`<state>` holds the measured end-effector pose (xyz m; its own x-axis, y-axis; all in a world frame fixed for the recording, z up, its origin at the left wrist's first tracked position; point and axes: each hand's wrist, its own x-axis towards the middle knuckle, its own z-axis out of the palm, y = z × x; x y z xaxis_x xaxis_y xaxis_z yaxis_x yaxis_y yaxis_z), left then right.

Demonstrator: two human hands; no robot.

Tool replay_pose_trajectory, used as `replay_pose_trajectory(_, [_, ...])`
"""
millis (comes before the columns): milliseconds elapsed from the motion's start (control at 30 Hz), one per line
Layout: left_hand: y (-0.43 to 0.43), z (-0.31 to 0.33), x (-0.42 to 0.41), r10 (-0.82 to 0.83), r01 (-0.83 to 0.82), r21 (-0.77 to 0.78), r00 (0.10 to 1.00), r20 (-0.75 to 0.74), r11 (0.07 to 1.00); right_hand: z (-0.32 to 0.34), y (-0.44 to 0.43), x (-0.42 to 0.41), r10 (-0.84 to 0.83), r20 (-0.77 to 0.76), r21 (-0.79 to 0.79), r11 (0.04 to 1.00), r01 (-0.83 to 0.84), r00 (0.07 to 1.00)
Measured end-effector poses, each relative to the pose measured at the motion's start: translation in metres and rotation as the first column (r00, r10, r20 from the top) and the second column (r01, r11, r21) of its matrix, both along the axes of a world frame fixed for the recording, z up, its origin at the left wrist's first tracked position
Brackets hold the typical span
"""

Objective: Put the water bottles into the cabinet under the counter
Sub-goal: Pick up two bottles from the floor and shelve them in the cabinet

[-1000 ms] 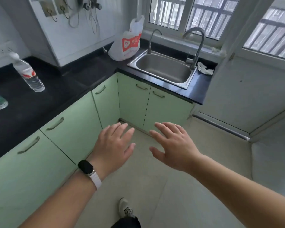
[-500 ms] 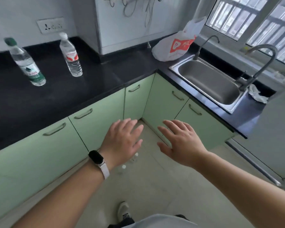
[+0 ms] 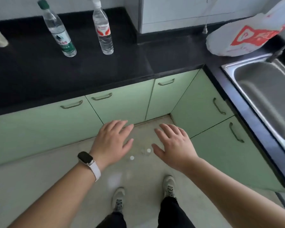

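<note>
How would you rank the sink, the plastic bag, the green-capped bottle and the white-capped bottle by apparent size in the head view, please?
1. Sink, though cut off by the frame.
2. Plastic bag.
3. Green-capped bottle and white-capped bottle: nearly alike, so I cannot rank them.

Head view, looking down into a kitchen corner: the left hand (image 3: pixel 113 142), with a watch (image 3: pixel 85 157) at the wrist, and the right hand (image 3: pixel 174 145) hover palm-down with fingers spread, holding nothing, above the floor (image 3: pixel 39 175). On the far black counter (image 3: pixel 31 71) stand a green-capped bottle (image 3: pixel 58 30) and, to its right, a white-capped bottle (image 3: pixel 103 28), apart and upright. Pale green cabinet doors (image 3: pixel 122 107), all closed, run beneath the counter; a sink (image 3: pixel 266 92) lies at right with a white plastic bag (image 3: pixel 247 38) beyond it.
</note>
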<state>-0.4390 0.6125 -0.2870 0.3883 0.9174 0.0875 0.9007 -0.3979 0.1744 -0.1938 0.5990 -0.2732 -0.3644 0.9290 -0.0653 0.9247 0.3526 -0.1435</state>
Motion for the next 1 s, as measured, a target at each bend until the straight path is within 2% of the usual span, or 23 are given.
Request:
replay_pose_trajectory(167, [0.001,-0.063,0.023,0.135,-0.133,-0.158,0.991,0.002,0.978,-0.076,0.033,0.028,0.047,-0.083,-0.037,0.998,-0.051,0.995])
replay_pose_trajectory(300, [0.007,-0.134,0.035,0.201,-0.201,-0.212,0.979,-0.018,0.956,-0.156,0.045,0.033,0.041,-0.128,-0.094,0.994,-0.053,0.991])
replay_pose_trajectory(567, [0.004,-0.291,0.039,0.23,-0.207,-0.213,0.969,0.09,0.955,-0.314,0.033,0.028,-0.105,-0.123,-0.258,0.964,0.071,0.987])
replay_pose_trajectory(733, [-0.009,-0.39,0.025,0.246,-0.226,-0.307,0.969,0.028,0.925,-0.403,0.032,0.024,-0.216,-0.14,-0.341,0.927,0.158,0.966])
replay_pose_trajectory(867, [-0.022,-0.468,0.014,0.329,-0.299,-0.473,0.944,-0.021,0.828,-0.473,0.03,0.023,-0.377,-0.186,-0.392,0.875,0.284,0.907])
replay_pose_trajectory(1000, [-0.029,-0.535,0.012,0.461,-0.352,-0.622,0.887,0.017,0.7,-0.54,0.029,0.026,-0.519,-0.218,-0.399,0.82,0.41,0.826])
